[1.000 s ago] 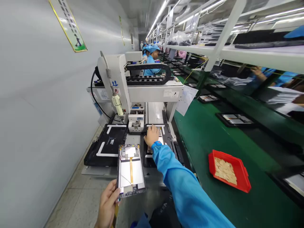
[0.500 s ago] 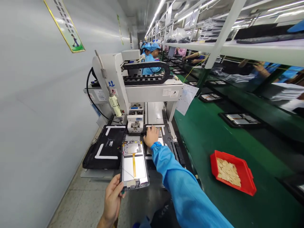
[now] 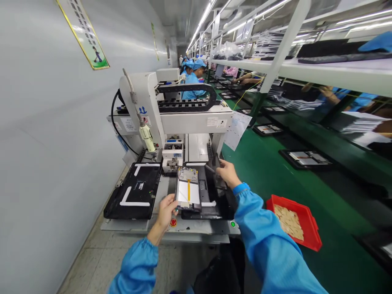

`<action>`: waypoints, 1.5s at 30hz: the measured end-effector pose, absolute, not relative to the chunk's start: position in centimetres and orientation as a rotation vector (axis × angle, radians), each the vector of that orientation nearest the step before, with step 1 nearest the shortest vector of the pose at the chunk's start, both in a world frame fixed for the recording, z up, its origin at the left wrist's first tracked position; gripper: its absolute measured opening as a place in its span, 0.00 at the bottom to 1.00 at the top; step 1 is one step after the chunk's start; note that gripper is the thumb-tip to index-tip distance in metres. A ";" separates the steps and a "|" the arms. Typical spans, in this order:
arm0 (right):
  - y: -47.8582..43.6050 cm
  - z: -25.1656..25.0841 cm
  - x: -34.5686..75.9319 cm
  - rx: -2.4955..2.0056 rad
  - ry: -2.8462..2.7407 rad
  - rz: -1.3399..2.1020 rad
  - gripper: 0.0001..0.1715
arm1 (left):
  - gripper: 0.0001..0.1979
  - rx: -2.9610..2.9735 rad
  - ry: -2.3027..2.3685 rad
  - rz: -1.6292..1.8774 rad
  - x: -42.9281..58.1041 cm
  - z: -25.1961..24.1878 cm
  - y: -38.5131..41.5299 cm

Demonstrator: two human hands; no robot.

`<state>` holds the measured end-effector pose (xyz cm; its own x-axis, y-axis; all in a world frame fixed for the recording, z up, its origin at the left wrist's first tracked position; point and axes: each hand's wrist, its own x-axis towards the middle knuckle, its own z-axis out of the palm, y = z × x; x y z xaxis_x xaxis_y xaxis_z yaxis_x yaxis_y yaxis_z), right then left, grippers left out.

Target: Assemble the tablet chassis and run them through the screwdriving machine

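My left hand (image 3: 167,210) grips the lower left edge of an opened tablet (image 3: 184,192), its circuit board, white battery area and orange ribbon cable facing up. That tablet is over the left part of the right black fixture (image 3: 208,211), which has white corner strips. At the fixture's right side, my right hand (image 3: 228,173) is closed on a second, dark tablet (image 3: 219,175), tilted steeply so its inner side is hidden. Left of my left hand lies another black fixture (image 3: 131,200) with white L-shaped strips. Both fixtures are on the bed of a white gantry machine (image 3: 190,122).
A red bin (image 3: 312,228) of small tan pieces sits on the green conveyor bench (image 3: 245,163) at right. Several tablets in black trays (image 3: 306,159) lie along the line. A screwdriver head (image 3: 147,136) hangs on the machine. Co-workers in blue (image 3: 192,81) are further back.
My right hand has lifted a tablet from the right fixture and moved right, tilting it. My left hand has brought its tablet forward and right, over that fixture.
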<state>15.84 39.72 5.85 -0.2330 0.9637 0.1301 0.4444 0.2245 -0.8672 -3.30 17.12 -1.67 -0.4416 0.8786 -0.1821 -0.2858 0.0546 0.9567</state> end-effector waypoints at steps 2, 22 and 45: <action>39.9 7.1 18.6 -1.267 -1.699 0.944 0.35 | 0.18 0.762 1.426 1.506 -2.8 -1.9 19.6; 19.8 13.9 42.5 -1.486 -0.919 0.967 0.34 | 0.26 2.291 1.788 0.639 5.0 -1.9 14.8; 1.9 4.4 50.8 -2.238 -1.327 0.185 0.30 | 0.25 1.118 0.727 0.458 28.6 -2.9 7.9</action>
<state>50.77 1.92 4.36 0.5086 0.8486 0.1454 0.7765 -0.3792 -0.5032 28.63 7.90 -2.85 0.6880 0.6641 -0.2926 0.0229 0.3831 0.9234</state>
